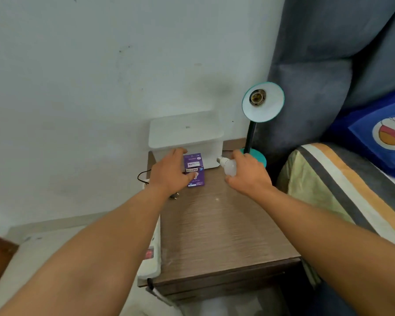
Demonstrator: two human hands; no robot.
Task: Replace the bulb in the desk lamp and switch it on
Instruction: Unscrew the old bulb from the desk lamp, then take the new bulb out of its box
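A teal desk lamp [262,103] stands at the far right corner of the wooden bedside table [219,233]. Its shade faces me and the socket [257,96] inside is bare. My right hand [249,174] holds a white bulb [229,167] just in front of the lamp's base, screw cap pointing left. My left hand [169,172] grips a purple bulb box [194,169] that stands on the table in front of a white container.
A white lidded container [186,135] sits at the back of the table against the wall. A loose black plug and cord [175,196] lie at the left edge, and a white power strip [152,254] hangs beside it. A bed with a grey headboard [328,65] is on the right.
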